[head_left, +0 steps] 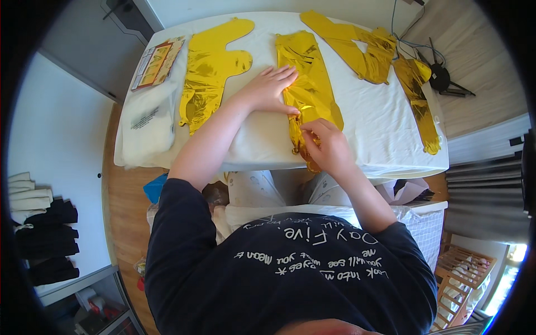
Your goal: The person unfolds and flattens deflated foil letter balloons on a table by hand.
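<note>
As lettering (329, 261) crosses the shirt (290, 298), left hand (271, 89) splays, right hand (330, 147) pinches gold foil (312, 84)

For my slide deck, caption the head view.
Left hand spread on a gold foil piece, right hand at its near end, on a white-covered table.

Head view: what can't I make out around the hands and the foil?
- Head view: the right hand; its own curled fingers hide whether the fingertips grip the foil.
- Head view: part of the middle gold foil piece, covered by the left hand.
- Head view: the print on the whitish plastic bag, too small and blurred.
- Head view: the grey curtain, cut off by the dark fisheye rim.
</note>
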`<state>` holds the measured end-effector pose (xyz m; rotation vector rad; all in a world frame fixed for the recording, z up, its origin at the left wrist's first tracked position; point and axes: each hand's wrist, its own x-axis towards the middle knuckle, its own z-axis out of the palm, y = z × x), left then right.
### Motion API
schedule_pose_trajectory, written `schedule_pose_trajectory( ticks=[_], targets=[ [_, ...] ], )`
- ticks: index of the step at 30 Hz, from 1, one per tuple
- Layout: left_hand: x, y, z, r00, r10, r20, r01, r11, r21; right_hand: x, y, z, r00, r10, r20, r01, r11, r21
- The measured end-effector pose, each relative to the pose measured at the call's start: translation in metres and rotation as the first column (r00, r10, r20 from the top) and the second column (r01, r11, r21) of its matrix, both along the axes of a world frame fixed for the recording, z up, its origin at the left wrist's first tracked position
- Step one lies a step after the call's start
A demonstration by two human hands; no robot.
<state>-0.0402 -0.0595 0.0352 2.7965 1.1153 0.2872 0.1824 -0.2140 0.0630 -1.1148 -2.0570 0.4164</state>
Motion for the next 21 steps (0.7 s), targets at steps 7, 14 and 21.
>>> schedule_pose_trajectory(
  ticks=[7, 14, 21],
  targets=[
    [-0.001, 0.003, -0.008, 1.000, 0.005, -0.016, -0.005, 1.000, 0.002, 0.010, -0.003, -0.006, 0.987, 0.101, 0.127, -0.111, 0.991, 0.074],
    [0.000, 0.002, -0.006, 1.000, 0.015, -0.023, -0.015, 1.000, -0.006, 0.015, -0.005, -0.009, 0.971, 0.193, 0.138, -0.206, 0.975, 0.080],
    [0.000, 0.001, -0.007, 0.999, 0.019, -0.026, -0.019, 1.000, 0.004, 0.015, -0.007, -0.007, 0.935, 0.167, 0.313, -0.225, 0.961, 0.161]
  ],
)
